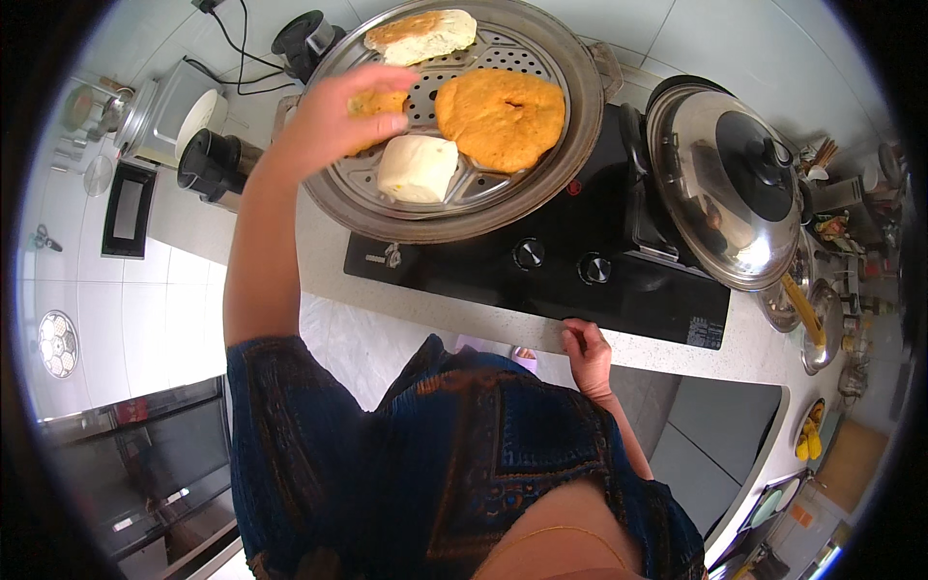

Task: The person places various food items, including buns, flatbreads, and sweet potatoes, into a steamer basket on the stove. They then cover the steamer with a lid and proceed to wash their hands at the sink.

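My left hand (pixel 348 116) is over the left side of a perforated metal steamer tray (pixel 500 54), thumb and fingers apart. A golden piece of flatbread (pixel 377 103) shows between them, partly hidden by the hand; it appears to lie on the tray. Just below the thumb sits a white steamed bun (pixel 418 169). To its right lies a large round golden flatbread (pixel 500 119) with a small slit. A split piece of bread (pixel 422 36), browned on one side, rests at the tray's far edge. My right hand (pixel 589 355), fingers curled and holding nothing visible, rests against the counter's front edge.
The steamer partly covers a black glass cooktop (pixel 464 272) with two knobs. A lidded pan (pixel 725 188) stands at the right. Black-handled appliances (pixel 217 163) and cables (pixel 243 58) are at the left. A yellow-handled utensil (pixel 805 312) lies farther right.
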Demonstrator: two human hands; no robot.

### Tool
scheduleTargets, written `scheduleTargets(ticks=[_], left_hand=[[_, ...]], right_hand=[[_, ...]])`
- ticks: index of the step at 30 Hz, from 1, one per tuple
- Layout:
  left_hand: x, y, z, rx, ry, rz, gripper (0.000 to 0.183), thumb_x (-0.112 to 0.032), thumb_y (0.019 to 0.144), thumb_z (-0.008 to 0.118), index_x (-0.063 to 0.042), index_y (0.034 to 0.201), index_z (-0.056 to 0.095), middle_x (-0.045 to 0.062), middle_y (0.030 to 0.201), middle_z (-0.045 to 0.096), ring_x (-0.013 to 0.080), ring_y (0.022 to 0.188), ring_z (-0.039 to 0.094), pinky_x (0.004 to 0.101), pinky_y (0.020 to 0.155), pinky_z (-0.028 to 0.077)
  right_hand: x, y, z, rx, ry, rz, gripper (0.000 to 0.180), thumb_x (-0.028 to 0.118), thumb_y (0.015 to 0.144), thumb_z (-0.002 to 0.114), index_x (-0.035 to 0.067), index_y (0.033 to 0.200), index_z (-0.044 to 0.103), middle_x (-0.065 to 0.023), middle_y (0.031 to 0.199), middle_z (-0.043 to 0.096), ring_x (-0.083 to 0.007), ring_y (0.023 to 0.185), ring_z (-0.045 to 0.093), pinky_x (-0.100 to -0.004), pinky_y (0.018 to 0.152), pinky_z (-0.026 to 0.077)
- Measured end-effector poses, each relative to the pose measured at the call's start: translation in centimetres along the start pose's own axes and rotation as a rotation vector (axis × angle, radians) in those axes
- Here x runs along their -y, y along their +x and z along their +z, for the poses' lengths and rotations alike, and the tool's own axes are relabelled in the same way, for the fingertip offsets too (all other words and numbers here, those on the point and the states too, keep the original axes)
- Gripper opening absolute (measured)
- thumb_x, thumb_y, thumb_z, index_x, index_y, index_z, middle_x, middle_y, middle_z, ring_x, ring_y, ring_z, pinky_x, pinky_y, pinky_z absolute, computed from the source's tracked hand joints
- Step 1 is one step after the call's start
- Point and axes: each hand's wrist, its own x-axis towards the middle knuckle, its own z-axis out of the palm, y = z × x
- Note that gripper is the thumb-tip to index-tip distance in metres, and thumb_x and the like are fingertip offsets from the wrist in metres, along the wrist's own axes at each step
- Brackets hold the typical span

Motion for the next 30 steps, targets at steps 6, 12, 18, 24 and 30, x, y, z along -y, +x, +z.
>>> scheduleTargets(ticks=[6,12,18,24,30], left_hand=[[-0.4,-3.7,3.7,0.082,0.128,0.102,0.069,-0.008,0.069,0.076,-0.010,0.134,0.054,0.009,0.131,0.054,0.0256,0.125,0.049,0.0363,0.109,0.036],[-0.5,-3.3,4.4,0.080,0.129,0.021,0.068,-0.003,0.067,0.075,-0.011,0.131,0.054,0.009,0.125,0.055,0.0282,0.120,0.052,0.0359,0.104,0.040],[-0.3,-3.1,3.0,0.153,0.182,0.013,0.069,-0.002,0.066,0.075,-0.011,0.131,0.054,0.009,0.123,0.057,0.0277,0.118,0.053,0.0347,0.103,0.041],[-0.8,-3.0,2.9,0.133,0.143,0.026,0.075,0.000,0.066,0.075,-0.011,0.136,0.051,0.010,0.127,0.055,0.0261,0.120,0.052,0.0341,0.105,0.040],[-2.7,2.8,3.9,0.125,0.170,0.110,0.055,-0.018,0.084,0.068,-0.013,0.136,0.052,0.011,0.132,0.054,0.0258,0.123,0.051,0.0350,0.104,0.040]], right_hand=[[0.2,0.2,-0.2,0.016,-0.016,-0.017,0.017,0.004,0.086,0.067,0.005,0.103,0.066,-0.0111,0.087,0.067,-0.0197,0.072,0.066,-0.0296,0.066,0.052],[0.3,0.3,-0.5,0.021,-0.053,-0.048,0.016,0.002,0.088,0.065,0.002,0.104,0.065,-0.0086,0.085,0.066,-0.0158,0.070,0.063,-0.0272,0.066,0.051],[0.0,0.2,-0.4,0.010,-0.044,-0.053,0.016,0.005,0.086,0.068,0.005,0.103,0.066,-0.0125,0.088,0.067,-0.0226,0.072,0.067,-0.0310,0.067,0.052],[-0.2,0.2,-0.3,0.008,-0.022,-0.065,0.015,0.004,0.089,0.065,0.002,0.104,0.065,-0.0086,0.084,0.066,-0.0141,0.069,0.063,-0.0265,0.066,0.052],[0.0,0.3,-0.6,0.021,-0.064,-0.086,0.016,0.003,0.088,0.065,0.002,0.104,0.065,-0.0085,0.085,0.066,-0.0139,0.072,0.063,-0.0260,0.067,0.051]])
